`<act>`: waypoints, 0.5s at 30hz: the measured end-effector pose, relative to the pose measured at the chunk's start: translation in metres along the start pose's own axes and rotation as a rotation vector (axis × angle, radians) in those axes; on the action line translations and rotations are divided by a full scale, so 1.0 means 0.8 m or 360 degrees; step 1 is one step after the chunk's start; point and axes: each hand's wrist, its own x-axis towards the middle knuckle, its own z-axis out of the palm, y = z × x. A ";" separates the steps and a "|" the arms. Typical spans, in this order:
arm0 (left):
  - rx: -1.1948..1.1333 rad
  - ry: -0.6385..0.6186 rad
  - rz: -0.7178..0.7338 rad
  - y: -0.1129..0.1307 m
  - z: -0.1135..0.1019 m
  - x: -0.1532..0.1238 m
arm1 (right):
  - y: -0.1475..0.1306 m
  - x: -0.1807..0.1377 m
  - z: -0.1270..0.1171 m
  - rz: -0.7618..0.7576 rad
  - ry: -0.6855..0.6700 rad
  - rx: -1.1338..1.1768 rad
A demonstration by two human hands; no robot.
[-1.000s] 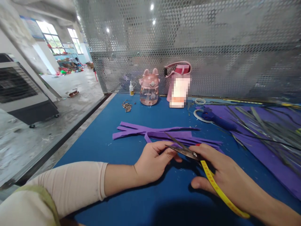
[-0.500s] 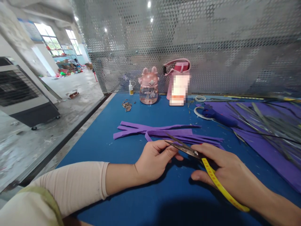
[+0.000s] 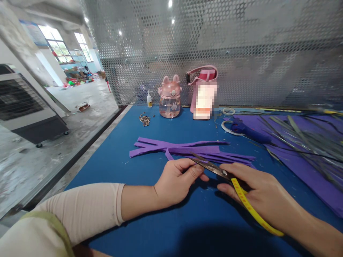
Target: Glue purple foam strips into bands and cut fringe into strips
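My left hand (image 3: 178,180) is closed in a pinch. A narrow purple strip (image 3: 168,155) runs down behind its knuckles, and its end at the fingertips is mostly hidden. My right hand (image 3: 257,187) grips a pair of scissors (image 3: 214,167), dark-bladed with yellow-wrapped handles. Its blades lie almost together, pointing left across my left fingertips. Just beyond both hands, several purple strips (image 3: 152,145) of fabric or paper lie in a loose, crossing pile on the blue tabletop (image 3: 112,171).
Toward the back stand a small glue bottle (image 3: 149,100), a pink bunny-eared bottle (image 3: 169,98) and a taller pink bottle (image 3: 193,101) behind a blurred-out phone (image 3: 205,101). Small metal bits (image 3: 145,120) lie left. At right are a blue glue gun (image 3: 249,135) and a purple sheet (image 3: 302,171) under dark stems.
The scissor blades have come closer together, and my right thumb has moved up toward the fingers. The purple bit seen between the blades no longer shows. My left hand stays in place.
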 end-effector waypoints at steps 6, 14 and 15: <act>-0.0096 0.0076 0.0055 -0.001 0.000 0.002 | 0.007 -0.007 -0.001 0.0108 -0.0072 -0.0166; -0.0113 0.0060 0.0051 0.000 0.002 0.001 | 0.010 -0.008 0.000 0.0081 -0.0154 -0.0159; -0.0098 0.0050 0.0046 0.000 0.002 0.000 | 0.009 -0.007 0.000 0.0087 -0.0153 -0.0138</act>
